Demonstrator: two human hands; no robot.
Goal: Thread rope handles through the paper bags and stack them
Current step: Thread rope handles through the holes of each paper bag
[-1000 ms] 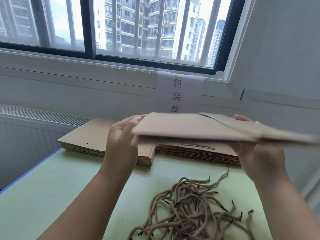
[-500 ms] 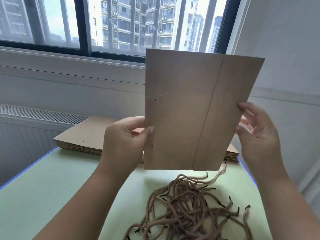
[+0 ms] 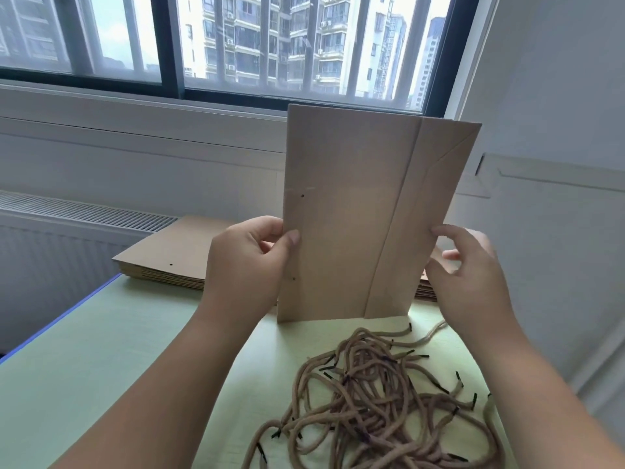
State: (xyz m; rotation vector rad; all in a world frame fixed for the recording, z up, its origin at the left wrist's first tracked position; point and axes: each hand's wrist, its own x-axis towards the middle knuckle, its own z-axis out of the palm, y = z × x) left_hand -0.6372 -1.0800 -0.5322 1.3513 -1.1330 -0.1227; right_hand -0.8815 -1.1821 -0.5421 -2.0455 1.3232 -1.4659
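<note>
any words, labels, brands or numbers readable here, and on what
None can be read.
Bag: plain brown paper, only punched holes.
Stack behind it: plain too.
White sheet on the wall: mostly hidden by the bag; the corner that shows bears no writing.
Ropes: no tags.
</note>
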